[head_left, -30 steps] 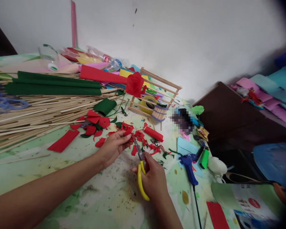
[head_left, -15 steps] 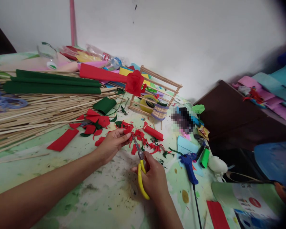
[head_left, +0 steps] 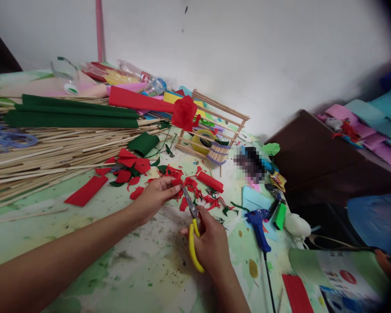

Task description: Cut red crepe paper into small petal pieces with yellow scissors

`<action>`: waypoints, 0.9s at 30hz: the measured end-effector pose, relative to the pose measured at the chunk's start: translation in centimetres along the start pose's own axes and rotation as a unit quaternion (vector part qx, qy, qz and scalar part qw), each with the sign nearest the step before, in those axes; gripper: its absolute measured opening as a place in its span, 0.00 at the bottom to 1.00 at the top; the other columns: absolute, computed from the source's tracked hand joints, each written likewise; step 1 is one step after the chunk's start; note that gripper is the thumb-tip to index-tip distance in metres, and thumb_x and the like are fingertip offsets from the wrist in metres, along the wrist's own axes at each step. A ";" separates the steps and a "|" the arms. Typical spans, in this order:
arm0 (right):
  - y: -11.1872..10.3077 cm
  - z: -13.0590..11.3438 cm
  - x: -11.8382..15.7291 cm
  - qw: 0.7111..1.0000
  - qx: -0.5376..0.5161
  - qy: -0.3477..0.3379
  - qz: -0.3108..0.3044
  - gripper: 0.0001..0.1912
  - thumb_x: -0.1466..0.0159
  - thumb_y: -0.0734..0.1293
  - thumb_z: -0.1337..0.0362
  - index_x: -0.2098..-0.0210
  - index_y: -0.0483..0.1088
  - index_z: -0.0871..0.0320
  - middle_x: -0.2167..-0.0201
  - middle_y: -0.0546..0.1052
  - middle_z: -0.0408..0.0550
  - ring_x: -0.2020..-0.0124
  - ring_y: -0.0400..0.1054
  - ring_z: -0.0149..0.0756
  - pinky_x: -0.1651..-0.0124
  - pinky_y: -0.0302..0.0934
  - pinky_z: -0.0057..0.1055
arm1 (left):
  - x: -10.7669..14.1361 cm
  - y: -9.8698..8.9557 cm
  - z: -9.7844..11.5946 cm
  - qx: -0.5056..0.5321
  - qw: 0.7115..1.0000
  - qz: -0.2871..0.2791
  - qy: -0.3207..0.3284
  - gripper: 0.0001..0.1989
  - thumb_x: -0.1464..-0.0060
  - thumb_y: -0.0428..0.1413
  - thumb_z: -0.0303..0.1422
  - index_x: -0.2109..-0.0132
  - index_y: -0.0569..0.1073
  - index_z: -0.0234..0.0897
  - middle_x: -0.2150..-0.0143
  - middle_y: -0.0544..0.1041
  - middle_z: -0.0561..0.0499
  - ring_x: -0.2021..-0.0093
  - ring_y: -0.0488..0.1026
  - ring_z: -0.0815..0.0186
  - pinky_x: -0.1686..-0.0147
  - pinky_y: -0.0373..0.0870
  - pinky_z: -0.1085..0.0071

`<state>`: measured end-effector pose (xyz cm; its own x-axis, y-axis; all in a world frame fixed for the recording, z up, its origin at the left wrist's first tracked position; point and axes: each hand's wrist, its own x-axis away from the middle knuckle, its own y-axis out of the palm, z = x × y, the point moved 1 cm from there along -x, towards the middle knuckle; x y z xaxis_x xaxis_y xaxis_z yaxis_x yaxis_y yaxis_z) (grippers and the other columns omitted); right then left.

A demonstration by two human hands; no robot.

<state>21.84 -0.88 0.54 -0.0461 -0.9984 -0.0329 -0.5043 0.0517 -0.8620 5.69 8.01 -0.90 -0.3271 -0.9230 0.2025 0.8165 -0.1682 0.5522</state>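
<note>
My left hand (head_left: pixel 159 192) pinches a small piece of red paper (head_left: pixel 176 182) between thumb and fingers, above the table. Wrapped in my right hand (head_left: pixel 210 243) are yellow-handled scissors (head_left: pixel 193 250), their blades pointing up and left to the edge of that red piece. Whether the blades are parted there is too small to tell. Cut red scraps (head_left: pixel 211 201) lie just beyond the blades, with a red paper roll (head_left: pixel 210 181) among them. Left of my left hand are larger red pieces (head_left: pixel 141 165) and a flat red strip (head_left: pixel 86 191).
Bamboo sticks (head_left: pixel 52 152) and folded green paper (head_left: pixel 74 114) cover the left. A red paper flower (head_left: pixel 184 113) rests by a stick frame (head_left: pixel 221 111) holding a yellow tape roll (head_left: pixel 202 141). On the right are a blue glue gun (head_left: pixel 258 228) and a green bottle (head_left: pixel 304 263).
My left hand has shifted very slightly to the right with the red piece, toward the scissors. The right hand and everything on the table look nearly the same.
</note>
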 end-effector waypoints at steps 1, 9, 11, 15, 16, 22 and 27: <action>0.0 0.0 0.0 1.000 -0.002 0.001 -0.001 0.24 0.46 0.65 0.58 0.50 0.68 0.58 0.74 0.73 0.42 0.78 0.64 0.31 0.74 0.53 0.25 | 0.0 0.0 0.0 0.001 1.000 0.002 -0.001 0.09 0.58 0.66 0.31 0.69 0.76 0.33 0.72 0.76 0.54 0.71 0.69 0.73 0.68 0.66 0.76; 0.0 0.1 0.1 0.999 -0.034 -0.004 -0.004 0.21 0.46 0.65 0.60 0.53 0.69 0.56 0.80 0.69 0.38 0.80 0.61 0.30 0.76 0.53 0.23 | 0.0 0.2 0.3 -0.002 1.000 0.009 -0.007 0.10 0.59 0.66 0.31 0.68 0.76 0.32 0.72 0.75 0.54 0.72 0.69 0.74 0.68 0.66 0.76; -0.1 0.0 0.1 0.999 -0.034 -0.006 -0.005 0.20 0.46 0.65 0.60 0.54 0.69 0.56 0.81 0.68 0.37 0.80 0.60 0.30 0.76 0.52 0.23 | 0.0 0.2 0.3 -0.003 1.000 0.008 -0.006 0.09 0.58 0.66 0.31 0.68 0.77 0.32 0.72 0.75 0.54 0.72 0.69 0.73 0.68 0.66 0.76; -0.1 0.0 0.2 0.999 -0.038 -0.010 -0.009 0.18 0.46 0.65 0.61 0.55 0.70 0.56 0.81 0.67 0.37 0.80 0.60 0.29 0.76 0.52 0.23 | 0.0 0.1 0.2 0.005 1.000 0.005 0.001 0.10 0.58 0.65 0.31 0.65 0.77 0.33 0.71 0.76 0.53 0.71 0.70 0.72 0.67 0.66 0.75; 0.0 0.0 0.2 0.999 -0.038 -0.011 -0.009 0.18 0.45 0.65 0.61 0.55 0.70 0.56 0.82 0.67 0.37 0.80 0.60 0.29 0.77 0.52 0.23 | -0.1 0.0 0.2 0.007 1.000 0.007 0.003 0.10 0.57 0.65 0.31 0.65 0.77 0.34 0.71 0.76 0.53 0.71 0.70 0.72 0.67 0.67 0.75; 0.1 0.0 0.1 0.999 -0.039 -0.015 -0.001 0.18 0.45 0.65 0.60 0.55 0.70 0.57 0.80 0.68 0.38 0.79 0.61 0.29 0.76 0.53 0.23 | -0.1 0.1 0.2 0.004 0.999 0.029 0.031 0.09 0.58 0.65 0.33 0.68 0.77 0.35 0.72 0.76 0.55 0.72 0.70 0.72 0.66 0.67 0.74; 0.1 0.0 0.1 0.999 -0.027 -0.021 0.001 0.19 0.45 0.65 0.60 0.54 0.70 0.57 0.80 0.68 0.38 0.80 0.61 0.30 0.76 0.52 0.23 | -0.1 -0.1 0.1 -0.014 0.998 0.028 0.050 0.08 0.57 0.65 0.33 0.67 0.76 0.36 0.72 0.75 0.56 0.71 0.70 0.72 0.65 0.67 0.74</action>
<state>21.85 -0.99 0.47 -0.0112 -0.9984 -0.0559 -0.5496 0.0528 -0.8337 5.57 8.12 -0.84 -0.2320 -0.9610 0.1505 0.8458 -0.1229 0.5191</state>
